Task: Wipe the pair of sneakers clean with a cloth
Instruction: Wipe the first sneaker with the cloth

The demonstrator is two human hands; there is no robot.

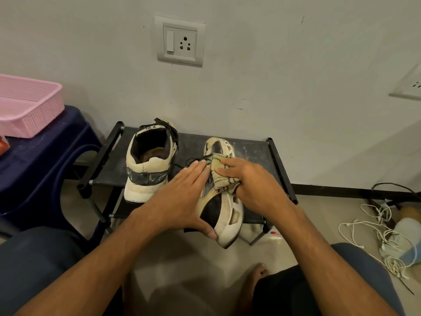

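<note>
The cloth is gripped between the curled fingers and thumb of the right hand and pressed onto the sneaker lying on its side. That sneaker is steadied by the left hand, its 4 fingers laid straight across the laces and its thumb at the heel. The 2nd sneaker is stood upright just beside it on the black rack.

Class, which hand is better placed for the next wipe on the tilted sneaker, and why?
Right. The right hand grips the cloth against the sneaker; the left hand lies flat on it, holding no cloth.
</note>
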